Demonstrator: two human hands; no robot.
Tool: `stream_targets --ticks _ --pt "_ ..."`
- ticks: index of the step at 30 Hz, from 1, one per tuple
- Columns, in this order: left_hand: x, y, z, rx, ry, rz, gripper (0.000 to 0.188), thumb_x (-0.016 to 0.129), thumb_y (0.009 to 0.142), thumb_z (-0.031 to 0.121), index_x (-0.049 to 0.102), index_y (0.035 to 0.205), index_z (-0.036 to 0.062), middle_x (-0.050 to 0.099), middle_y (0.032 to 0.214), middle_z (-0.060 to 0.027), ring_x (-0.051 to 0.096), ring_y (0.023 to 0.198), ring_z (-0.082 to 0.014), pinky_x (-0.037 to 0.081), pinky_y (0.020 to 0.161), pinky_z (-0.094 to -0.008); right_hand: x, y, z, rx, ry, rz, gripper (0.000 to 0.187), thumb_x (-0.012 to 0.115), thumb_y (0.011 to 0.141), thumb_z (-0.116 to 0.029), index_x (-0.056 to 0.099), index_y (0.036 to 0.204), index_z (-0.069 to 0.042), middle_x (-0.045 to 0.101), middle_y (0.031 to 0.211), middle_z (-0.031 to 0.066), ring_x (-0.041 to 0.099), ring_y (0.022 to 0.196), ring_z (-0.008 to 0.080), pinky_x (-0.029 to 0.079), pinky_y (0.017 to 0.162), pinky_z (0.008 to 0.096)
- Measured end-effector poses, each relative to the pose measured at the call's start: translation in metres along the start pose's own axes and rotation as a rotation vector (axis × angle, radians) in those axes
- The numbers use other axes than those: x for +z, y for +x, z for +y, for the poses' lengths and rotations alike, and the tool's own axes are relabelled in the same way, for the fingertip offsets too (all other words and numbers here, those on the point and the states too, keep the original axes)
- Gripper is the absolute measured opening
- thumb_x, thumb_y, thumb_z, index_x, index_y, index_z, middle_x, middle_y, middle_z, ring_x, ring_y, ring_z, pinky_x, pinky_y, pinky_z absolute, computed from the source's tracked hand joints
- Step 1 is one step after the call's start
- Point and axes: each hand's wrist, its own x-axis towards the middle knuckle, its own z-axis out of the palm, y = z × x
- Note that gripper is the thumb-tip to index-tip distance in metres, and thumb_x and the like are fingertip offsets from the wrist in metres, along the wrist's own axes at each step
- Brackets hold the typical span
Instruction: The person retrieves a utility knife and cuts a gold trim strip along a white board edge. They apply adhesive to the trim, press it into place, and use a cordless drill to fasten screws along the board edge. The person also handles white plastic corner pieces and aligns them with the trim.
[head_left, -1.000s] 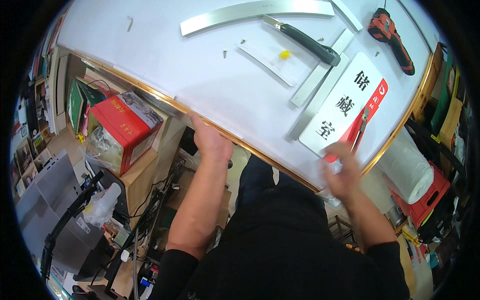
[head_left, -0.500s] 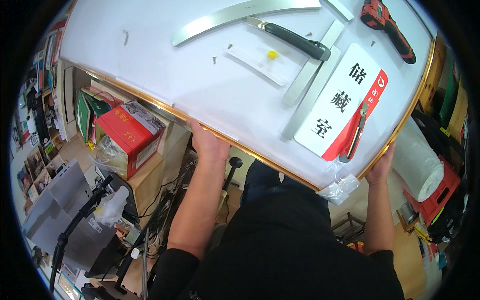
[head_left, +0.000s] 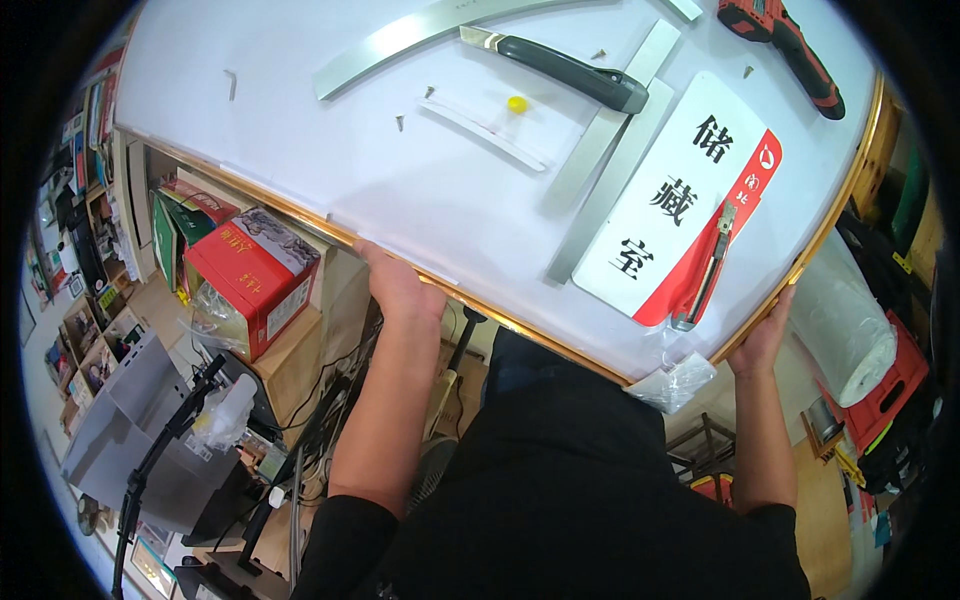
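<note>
A white board (head_left: 260, 130) with a gold-coloured edge trim lies flat before me. My left hand (head_left: 400, 287) grips its near edge, thumb at the trim and fingers hidden beneath. My right hand (head_left: 762, 335) closes on the right edge, its fingers mostly hidden below. On the board rests a white-and-red sign plate (head_left: 680, 205), with a red-and-grey utility knife (head_left: 708, 262) lying across it. Silver metal strips (head_left: 612, 170) lie beside the plate, under a large black utility knife (head_left: 570, 72). Farther back curves a longer metal strip (head_left: 400, 48).
A red-and-black power tool (head_left: 790, 50) sits at the far right. Small screws, a yellow round bit (head_left: 517, 104) and a hex key (head_left: 231, 85) are scattered about. Clear plastic (head_left: 672, 383) hangs at the near corner. A red box (head_left: 250, 275) stands below left, a plastic roll (head_left: 850, 340) right.
Both hands keep hold of the board. The tools and strips on it appear slightly farther left, and my left hand and forearm have shifted a little left too.
</note>
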Motion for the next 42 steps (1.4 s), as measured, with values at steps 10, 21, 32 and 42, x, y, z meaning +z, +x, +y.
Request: stream_targets --ticks 10,21,32,42 --pt "-0.001 0.004 -0.001 0.0 0.005 0.001 0.08 0.018 0.111 0.063 0.029 0.163 0.0046 0.035 0.167 -0.013 0.04 0.149 -0.0359 0.037 0.123 -0.0515 0.003 -0.003 -0.001 0.006 -0.016 0.003 0.069 0.039 0.11 -0.062 0.042 0.155 -0.011 0.054 0.151 0.0086 0.056 0.135 0.0255 0.047 0.113 0.042" --pt "0.001 0.0 0.0 -0.002 0.005 0.01 0.079 0.018 0.111 0.062 0.028 0.164 0.0043 0.035 0.167 -0.0146 0.041 0.149 -0.0363 0.039 0.122 -0.0514 0.011 -0.007 -0.003 -0.016 -0.042 0.027 0.067 0.039 0.111 -0.059 0.041 0.156 -0.009 0.052 0.152 0.0088 0.054 0.136 0.0249 0.046 0.114 0.0411" --pt "-0.001 0.003 -0.001 -0.001 0.004 -0.015 0.079 0.017 0.111 0.062 0.028 0.164 0.0052 0.034 0.168 -0.0142 0.04 0.15 -0.0364 0.037 0.122 -0.0523 0.008 -0.007 -0.004 -0.004 -0.03 0.015 0.067 0.039 0.111 -0.059 0.041 0.156 -0.01 0.052 0.153 0.0086 0.054 0.137 0.0257 0.046 0.114 0.042" --pt "0.002 0.001 0.0 0.009 0.034 0.018 0.078 0.016 0.111 0.062 0.027 0.164 0.0055 0.034 0.168 -0.0137 0.039 0.15 -0.0358 0.036 0.123 -0.0521 0.01 -0.007 -0.003 -0.001 -0.073 0.039 0.074 0.036 0.11 -0.063 0.037 0.159 -0.008 0.047 0.158 0.0123 0.049 0.143 0.0283 0.042 0.118 0.0435"
